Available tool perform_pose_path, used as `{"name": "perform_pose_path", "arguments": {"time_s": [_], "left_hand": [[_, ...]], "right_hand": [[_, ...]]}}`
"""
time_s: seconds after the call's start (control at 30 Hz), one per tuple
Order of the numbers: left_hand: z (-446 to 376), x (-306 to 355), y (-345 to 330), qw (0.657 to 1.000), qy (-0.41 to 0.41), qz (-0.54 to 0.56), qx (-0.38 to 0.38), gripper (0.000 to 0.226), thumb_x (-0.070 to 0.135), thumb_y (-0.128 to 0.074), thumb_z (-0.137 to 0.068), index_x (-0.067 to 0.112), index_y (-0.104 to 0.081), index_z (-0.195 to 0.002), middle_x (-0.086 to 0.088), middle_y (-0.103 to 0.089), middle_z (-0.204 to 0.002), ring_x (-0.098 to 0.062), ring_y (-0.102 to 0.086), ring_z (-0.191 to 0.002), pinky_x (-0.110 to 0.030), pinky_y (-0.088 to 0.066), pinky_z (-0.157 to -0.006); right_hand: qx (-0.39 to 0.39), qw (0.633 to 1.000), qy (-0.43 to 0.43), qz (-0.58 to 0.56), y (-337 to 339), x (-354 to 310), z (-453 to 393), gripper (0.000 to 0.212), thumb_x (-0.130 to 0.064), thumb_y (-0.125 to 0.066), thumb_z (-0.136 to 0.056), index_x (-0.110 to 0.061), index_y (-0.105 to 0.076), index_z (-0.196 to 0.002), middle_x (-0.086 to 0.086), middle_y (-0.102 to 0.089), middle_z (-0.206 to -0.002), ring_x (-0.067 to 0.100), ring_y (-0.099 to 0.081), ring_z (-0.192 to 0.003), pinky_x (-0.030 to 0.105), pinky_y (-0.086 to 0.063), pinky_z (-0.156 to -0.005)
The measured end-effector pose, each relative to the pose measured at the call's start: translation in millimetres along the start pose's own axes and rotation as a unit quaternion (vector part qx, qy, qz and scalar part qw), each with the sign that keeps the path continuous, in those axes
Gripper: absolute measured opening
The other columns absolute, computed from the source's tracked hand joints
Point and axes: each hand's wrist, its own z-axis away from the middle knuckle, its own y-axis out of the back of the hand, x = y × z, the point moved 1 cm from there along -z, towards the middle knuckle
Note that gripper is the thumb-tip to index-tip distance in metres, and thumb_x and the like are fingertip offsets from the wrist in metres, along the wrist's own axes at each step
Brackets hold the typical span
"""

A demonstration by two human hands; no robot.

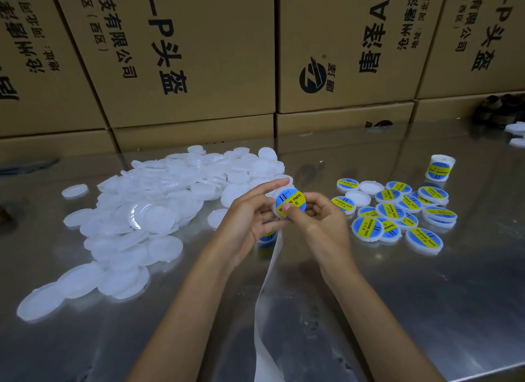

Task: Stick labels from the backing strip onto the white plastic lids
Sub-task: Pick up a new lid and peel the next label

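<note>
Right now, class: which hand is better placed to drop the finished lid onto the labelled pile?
Right hand: it pinches the lid, and the labelled pile lies on its side. The left hand is farther.

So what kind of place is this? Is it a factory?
Probably a small packing workshop or warehouse. Printed cardboard boxes are stacked behind a steel table, with a big pile of plain white lids on one side and labelled lids on the other.
</note>
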Motion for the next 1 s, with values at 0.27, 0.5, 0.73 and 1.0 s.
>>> {"name": "perform_pose_path", "arguments": {"time_s": [0.27, 0.5, 0.73, 1.0], "left_hand": [[2.4, 0.9, -4.8, 1.000, -0.001, -0.022, -0.001, 0.045, -0.003, -0.040, -0.096, 0.014, -0.067, -0.128, -0.021, -0.070, -0.122, -0.035, -0.069, -0.112, -0.036, -0.059, -0.091], [2.7, -0.5, -6.3, 1.000, -0.003, -0.019, 0.002, 0.044, -0.002, -0.040, -0.098, 0.015, -0.067, -0.127, -0.019, -0.071, -0.119, -0.032, -0.070, -0.109, -0.036, -0.059, -0.092], [2.6, 2.0, -1.4, 0.995, 0.014, 0.097, -0.021, 0.041, 0.001, -0.040, -0.098, 0.011, -0.064, -0.129, -0.020, -0.069, -0.123, -0.033, -0.069, -0.112, -0.038, -0.058, -0.093], [2.6, 0.2, -2.0, 0.994, 0.019, 0.096, -0.046, 0.040, 0.004, -0.041, -0.098, 0.010, -0.065, -0.129, -0.019, -0.068, -0.126, -0.037, -0.068, -0.111, -0.042, -0.058, -0.093]], "right_hand": [[0.018, 0.999, 0.024, 0.026, -0.1, 2.3, 0.7, 0.015, -0.009, -0.078, -0.080, -0.022, -0.070, -0.083, -0.006, -0.071, -0.077, 0.006, -0.060, -0.071, 0.016, -0.049, -0.066], [0.025, 0.994, 0.081, 0.074, 0.4, 2.3, 3.5, 0.019, -0.016, -0.079, -0.079, -0.026, -0.066, -0.086, -0.020, -0.065, -0.070, -0.003, -0.052, -0.061, 0.009, -0.042, -0.060], [0.036, 0.988, 0.092, 0.118, 5.6, 2.4, 2.7, 0.044, -0.047, -0.083, -0.071, -0.040, -0.052, -0.102, -0.023, -0.052, -0.073, -0.004, -0.050, -0.065, 0.011, -0.042, -0.061], [0.014, 0.977, 0.110, 0.183, 4.3, 6.1, 4.1, 0.046, -0.068, -0.076, -0.065, -0.034, -0.052, -0.086, -0.015, -0.066, -0.082, 0.003, -0.058, -0.069, 0.028, -0.047, -0.063]]}}
